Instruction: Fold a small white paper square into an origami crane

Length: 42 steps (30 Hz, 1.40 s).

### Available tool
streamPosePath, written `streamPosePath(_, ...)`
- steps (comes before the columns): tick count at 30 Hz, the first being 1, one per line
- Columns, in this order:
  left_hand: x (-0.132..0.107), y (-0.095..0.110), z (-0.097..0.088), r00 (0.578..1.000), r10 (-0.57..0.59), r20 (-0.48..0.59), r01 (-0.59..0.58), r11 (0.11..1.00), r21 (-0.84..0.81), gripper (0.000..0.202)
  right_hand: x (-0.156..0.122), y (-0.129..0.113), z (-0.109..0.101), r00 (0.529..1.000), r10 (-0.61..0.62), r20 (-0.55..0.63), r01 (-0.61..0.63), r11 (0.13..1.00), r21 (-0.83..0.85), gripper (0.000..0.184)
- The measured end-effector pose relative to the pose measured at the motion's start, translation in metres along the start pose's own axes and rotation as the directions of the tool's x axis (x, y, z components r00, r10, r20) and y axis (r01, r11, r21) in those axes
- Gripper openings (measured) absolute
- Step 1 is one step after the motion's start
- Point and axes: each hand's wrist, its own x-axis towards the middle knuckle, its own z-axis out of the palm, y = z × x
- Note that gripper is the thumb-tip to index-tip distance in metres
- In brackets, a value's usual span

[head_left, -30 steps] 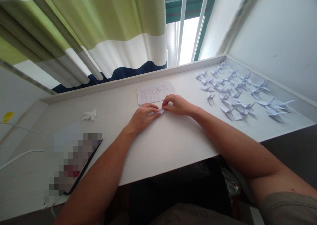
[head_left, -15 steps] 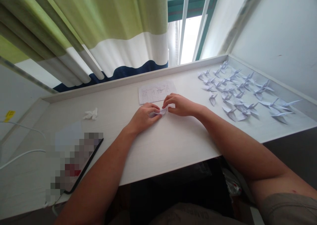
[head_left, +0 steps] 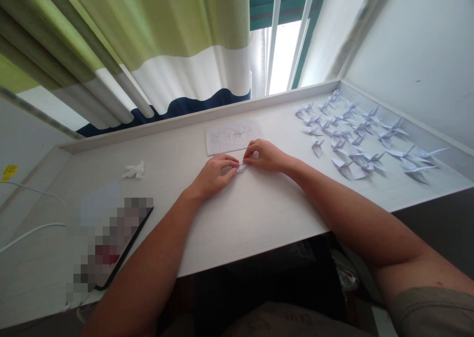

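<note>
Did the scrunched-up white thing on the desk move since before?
No. The scrunched-up white thing lies in the same spot, judged against the desk's back ledge; the whole view just shifted slightly.

The bench [head_left: 229, 228] has a white, flat top with a raised rim [head_left: 177, 122] along the back. White folded-paper birds [head_left: 362, 128] cover the right end in a loose, multi-row group, some touching or overlapping. A printed sheet [head_left: 233, 137] with ruled lines lies flat near the back, at mid-length. Toward the left end lie a crumpled white wad [head_left: 134, 170] and a flat, dark-edged object [head_left: 128, 231], its face obscured by pixelation.
</note>
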Motion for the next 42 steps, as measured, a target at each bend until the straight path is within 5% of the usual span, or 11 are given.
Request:
streamPosePath(4,0.000,0.000,0.000,1.000,-0.008,0.000,0.008,1.000,0.009,0.022,-0.001,-0.001,-0.001,1.000,0.012,-0.014,-0.012,1.000,0.027,0.020)
streamPosePath(10,0.000,0.003,0.000,1.000,-0.010,0.009,0.010,1.000,-0.006,0.023,-0.009,-0.007,-0.007,0.977,-0.204,0.059,0.199,0.976,0.086,0.033)
streamPosePath(15,0.000,0.002,0.000,1.000,-0.024,-0.003,0.024,0.999,-0.021,0.022,-0.011,-0.004,-0.011,0.980,-0.121,0.159,0.111,0.991,0.071,0.013)
streamPosePath(20,0.001,-0.002,0.002,0.999,-0.040,0.000,0.040,0.998,-0.040,0.021,-0.008,0.005,-0.018,0.986,-0.080,0.148,0.071,0.995,0.063,0.010)
streamPosePath(42,0.000,0.000,-0.005,0.978,-0.208,0.033,0.207,0.919,-0.336,0.011,-0.008,0.011,-0.015,0.967,-0.199,0.156,0.176,0.973,0.148,0.009)
